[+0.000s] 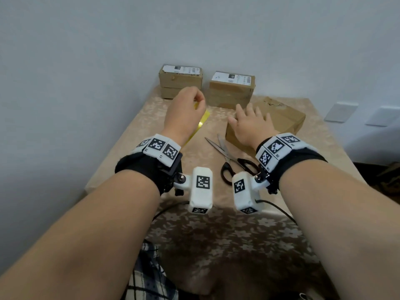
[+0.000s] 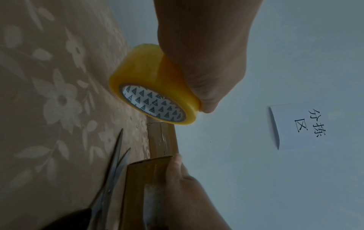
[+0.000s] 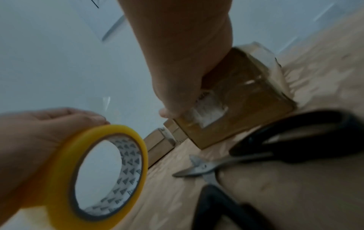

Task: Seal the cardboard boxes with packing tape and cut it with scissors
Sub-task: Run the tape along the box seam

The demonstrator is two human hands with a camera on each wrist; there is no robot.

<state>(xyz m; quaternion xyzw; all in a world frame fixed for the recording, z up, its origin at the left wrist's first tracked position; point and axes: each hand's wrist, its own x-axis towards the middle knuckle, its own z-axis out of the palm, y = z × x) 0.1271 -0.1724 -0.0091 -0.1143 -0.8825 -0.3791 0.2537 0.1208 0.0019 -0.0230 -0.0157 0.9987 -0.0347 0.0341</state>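
Tape roll inside left fingers

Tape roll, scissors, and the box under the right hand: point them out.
Tape roll (image 2: 153, 87), left wrist view, on its yellow outer band.
Scissors (image 1: 227, 171), head view, on a black handle loop.
Box (image 1: 285, 118), head view, on its bare top face.

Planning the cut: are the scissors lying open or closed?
Open. The scissors lie on the tablecloth with blades spread in a V, untouched by either hand, just left of the nearest cardboard box.
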